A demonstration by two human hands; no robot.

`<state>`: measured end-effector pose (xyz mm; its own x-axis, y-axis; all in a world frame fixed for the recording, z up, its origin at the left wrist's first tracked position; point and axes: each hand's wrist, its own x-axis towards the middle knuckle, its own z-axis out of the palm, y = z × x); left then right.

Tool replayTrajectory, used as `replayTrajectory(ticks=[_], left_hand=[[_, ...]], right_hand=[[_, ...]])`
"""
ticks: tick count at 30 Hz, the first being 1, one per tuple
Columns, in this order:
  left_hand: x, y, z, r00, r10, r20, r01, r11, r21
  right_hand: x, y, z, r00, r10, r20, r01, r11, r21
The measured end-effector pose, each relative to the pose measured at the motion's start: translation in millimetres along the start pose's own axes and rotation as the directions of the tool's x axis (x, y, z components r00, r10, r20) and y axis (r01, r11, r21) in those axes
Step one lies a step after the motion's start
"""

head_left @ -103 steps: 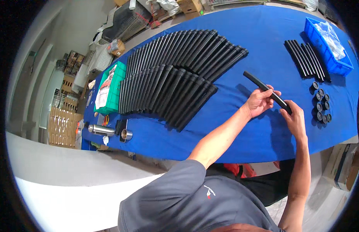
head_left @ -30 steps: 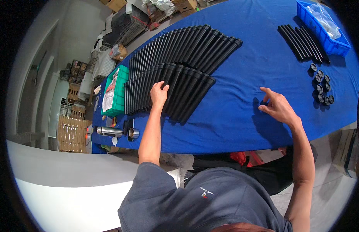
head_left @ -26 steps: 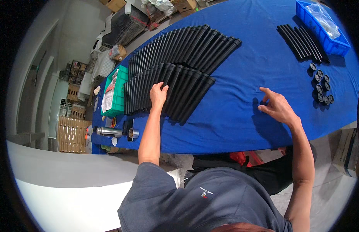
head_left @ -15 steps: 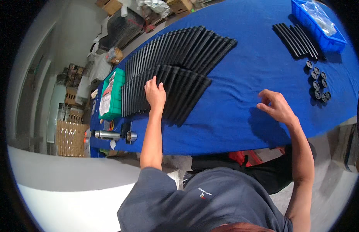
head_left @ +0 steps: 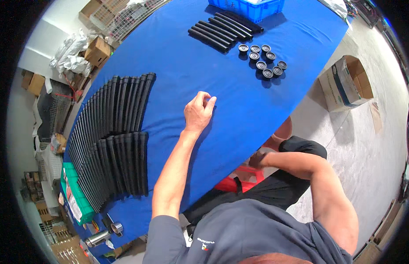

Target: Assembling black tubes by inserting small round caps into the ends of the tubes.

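My left hand (head_left: 198, 113) hovers over or rests on the blue cloth of the table (head_left: 169, 57), its fingers curled in and the thumb alongside; nothing shows in it. To its left lie two fanned rows of black tubes, an upper row (head_left: 120, 103) and a lower row (head_left: 120, 165). My right hand (head_left: 259, 159) is down beyond the table's near edge, beside a red object (head_left: 248, 174) at my legs. Shadow hides its fingers. Several round black caps (head_left: 261, 65) stand on the cloth beyond my left hand, near a group of shorter black tubes (head_left: 220, 31).
A blue crate (head_left: 257, 11) stands at the table's far end. By the tubes' left end are a green crate (head_left: 83, 204) and a metal cylinder (head_left: 98, 239). On the floor to the right is an open cardboard box (head_left: 345, 83); another carton (head_left: 98, 50) lies beyond the table.
The view has turned right, so the table's contents appear further left. My left hand has left the tubes for the bare cloth. My right hand has dropped from above the table to below its edge.
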<state>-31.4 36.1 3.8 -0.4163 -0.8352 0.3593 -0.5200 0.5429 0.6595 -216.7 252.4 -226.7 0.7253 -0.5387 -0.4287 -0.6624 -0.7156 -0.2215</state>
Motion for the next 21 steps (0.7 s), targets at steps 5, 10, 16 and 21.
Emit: replayTrajectory(ticks=[5,10,16,21], left_hand=[[2,3,14,0.988,-0.144,-0.065,0.141,0.989,-0.037],[5,12,4,0.993,-0.116,-0.023,0.118,0.987,0.111],[4,14,8,0.995,-0.1,-0.021,0.101,0.992,0.069],[0,10,5,0.991,-0.124,-0.051,0.126,0.991,0.037]], right_hand=[[11,20,57,0.959,0.113,-0.259,-0.118,0.993,-0.003],[33,19,69,0.975,0.063,-0.215,-0.041,0.994,0.104],[28,-1,66,0.989,-0.003,-0.15,0.037,0.973,0.226],[8,-8,47,0.995,-0.05,-0.087,0.073,0.953,0.295]])
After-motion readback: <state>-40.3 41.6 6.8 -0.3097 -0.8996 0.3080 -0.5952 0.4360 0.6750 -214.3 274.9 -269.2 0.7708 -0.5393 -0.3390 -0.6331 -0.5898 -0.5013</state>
